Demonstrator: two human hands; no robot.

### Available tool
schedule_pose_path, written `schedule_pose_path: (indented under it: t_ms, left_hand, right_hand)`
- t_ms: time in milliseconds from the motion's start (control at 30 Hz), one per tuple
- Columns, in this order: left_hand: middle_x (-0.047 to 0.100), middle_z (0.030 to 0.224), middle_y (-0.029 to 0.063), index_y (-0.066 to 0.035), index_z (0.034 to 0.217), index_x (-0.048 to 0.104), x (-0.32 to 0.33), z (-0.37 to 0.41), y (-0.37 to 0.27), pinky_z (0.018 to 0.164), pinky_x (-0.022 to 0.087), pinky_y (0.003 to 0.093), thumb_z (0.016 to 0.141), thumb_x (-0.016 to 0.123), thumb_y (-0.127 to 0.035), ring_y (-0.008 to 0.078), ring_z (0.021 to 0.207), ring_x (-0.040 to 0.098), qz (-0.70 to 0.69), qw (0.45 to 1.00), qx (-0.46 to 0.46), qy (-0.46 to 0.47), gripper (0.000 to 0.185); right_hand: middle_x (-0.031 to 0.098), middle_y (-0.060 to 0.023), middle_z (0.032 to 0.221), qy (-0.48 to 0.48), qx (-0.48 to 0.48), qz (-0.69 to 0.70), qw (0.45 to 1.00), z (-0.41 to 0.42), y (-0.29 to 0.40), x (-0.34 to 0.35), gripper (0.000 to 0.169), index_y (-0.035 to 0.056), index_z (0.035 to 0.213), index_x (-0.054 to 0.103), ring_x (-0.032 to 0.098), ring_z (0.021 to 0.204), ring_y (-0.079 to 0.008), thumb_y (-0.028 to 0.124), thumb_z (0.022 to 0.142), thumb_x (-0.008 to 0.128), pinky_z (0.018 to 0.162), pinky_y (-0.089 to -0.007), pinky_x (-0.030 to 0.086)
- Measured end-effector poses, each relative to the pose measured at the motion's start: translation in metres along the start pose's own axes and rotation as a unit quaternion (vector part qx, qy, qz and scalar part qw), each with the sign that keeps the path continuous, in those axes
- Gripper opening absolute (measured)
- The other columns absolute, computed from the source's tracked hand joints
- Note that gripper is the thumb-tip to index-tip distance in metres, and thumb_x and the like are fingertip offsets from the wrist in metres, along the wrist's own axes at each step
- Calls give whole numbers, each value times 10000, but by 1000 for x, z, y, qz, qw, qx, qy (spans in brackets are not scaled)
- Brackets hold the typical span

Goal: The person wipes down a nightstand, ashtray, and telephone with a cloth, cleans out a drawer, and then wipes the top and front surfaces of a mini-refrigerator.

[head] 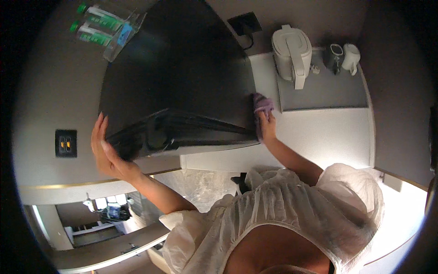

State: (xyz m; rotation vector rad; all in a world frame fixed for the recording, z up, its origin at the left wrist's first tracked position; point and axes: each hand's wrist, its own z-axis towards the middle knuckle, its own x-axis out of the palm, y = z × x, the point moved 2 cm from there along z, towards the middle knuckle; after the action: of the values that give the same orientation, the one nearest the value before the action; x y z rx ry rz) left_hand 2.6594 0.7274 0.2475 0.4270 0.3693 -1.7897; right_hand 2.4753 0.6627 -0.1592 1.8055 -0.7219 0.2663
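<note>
A large black panel-like object (pixel 178 78), possibly a screen or an appliance, fills the upper middle of the head view, its lower front part blurred. My left hand (pixel 111 154) is flat at its lower left corner, fingers extended and holding nothing. At the opposite side, my right hand (pixel 267 125) grips a crumpled purple cloth (pixel 263 102) against the black object's right edge. The cloth partly hides that edge and my fingertips. Beneath and to the right lies a white counter (pixel 325 137).
A gray tray (pixel 325 97) at right bears a white electric kettle (pixel 292 51), a dark mug (pixel 333 58) and a white mug (pixel 350 58). Bottles with green caps (pixel 99 27) are at upper left. A black outlet (pixel 244 24) and lit switch plate (pixel 66 143) are on the walls.
</note>
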Motion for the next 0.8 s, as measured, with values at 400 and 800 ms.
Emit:
schedule_pose_path:
  t_ms: [400, 800]
  left_hand:
    - [627, 1164, 142, 28, 1057, 666, -32, -19, 17, 985, 391, 387, 935, 428, -195, 287, 1127, 558, -45, 997, 62, -29, 347]
    - [624, 1147, 173, 8, 1025, 685, -107, -73, 61, 953, 435, 456, 810, 512, -122, 346, 1096, 572, -80, 995, 21, 58, 305]
  right_hand:
    - [584, -63, 1039, 155, -218, -7, 963, -65, 244, 120, 364, 39, 1155, 545, 558, 946, -163, 163, 819, 614, 818, -304, 456]
    - [670, -145, 985, 140, -569, -685, 433, 71, 376, 335, 527, 78, 1132, 630, 642, 898, -294, 474, 785, 658, 795, -399, 498]
